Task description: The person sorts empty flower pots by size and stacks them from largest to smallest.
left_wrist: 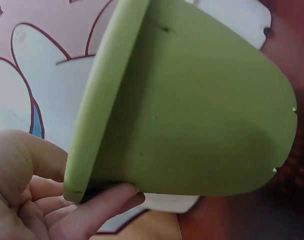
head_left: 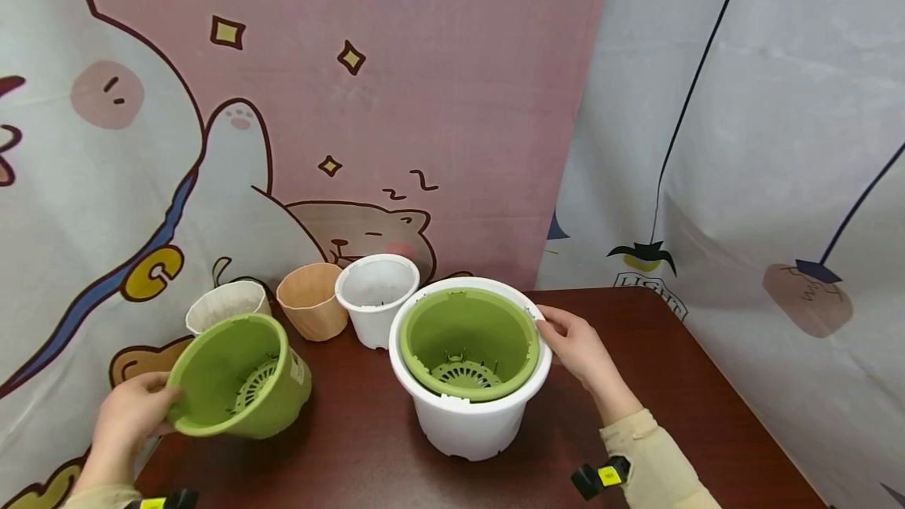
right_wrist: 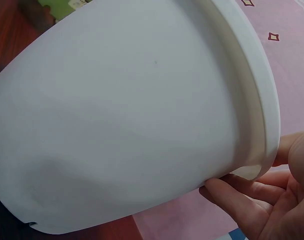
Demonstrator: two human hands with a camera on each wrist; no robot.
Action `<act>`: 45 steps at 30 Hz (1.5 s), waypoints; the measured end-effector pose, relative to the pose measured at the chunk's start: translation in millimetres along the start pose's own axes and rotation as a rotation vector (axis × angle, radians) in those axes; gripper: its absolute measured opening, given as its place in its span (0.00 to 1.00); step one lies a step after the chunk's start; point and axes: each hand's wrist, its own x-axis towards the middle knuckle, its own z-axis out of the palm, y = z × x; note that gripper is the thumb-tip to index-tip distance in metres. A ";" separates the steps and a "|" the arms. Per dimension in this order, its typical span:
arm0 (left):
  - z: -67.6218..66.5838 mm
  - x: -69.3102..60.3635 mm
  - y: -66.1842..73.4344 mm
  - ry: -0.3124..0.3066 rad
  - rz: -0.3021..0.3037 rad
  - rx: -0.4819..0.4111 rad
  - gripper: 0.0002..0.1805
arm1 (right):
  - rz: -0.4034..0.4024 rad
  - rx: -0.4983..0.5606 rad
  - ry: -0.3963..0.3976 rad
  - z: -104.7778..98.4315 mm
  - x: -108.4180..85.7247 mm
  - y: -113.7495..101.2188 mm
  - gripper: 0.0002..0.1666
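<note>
My left hand pinches the rim of a green plastic flowerpot, tilted with its mouth toward the head camera. In the left wrist view the thumb and fingers grip the rim of that green flowerpot from both sides. On the right, a large white flowerpot has a second green flowerpot nested inside it, its slotted base showing. My right hand pinches the white pot's rim at its right side. The right wrist view shows the white flowerpot's wall and the hand at its rim.
Along the back of the dark red-brown table stand a cream pot, a peach-orange pot and a smaller white pot. Behind them hangs a cartoon-printed curtain; a pale one hangs at the right.
</note>
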 end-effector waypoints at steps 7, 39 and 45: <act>2.0 -5.8 24.1 -0.031 0.023 -0.081 0.31 | 0.000 0.011 -0.001 0.3 0.6 1.2 0.26; -6.1 -26.3 127.9 -0.051 0.240 -0.425 0.29 | -0.008 0.005 -0.006 -0.7 0.3 0.7 0.26; -5.2 -26.1 147.8 -0.018 0.304 -0.399 0.27 | -0.002 0.003 -0.005 -0.4 0.4 1.3 0.26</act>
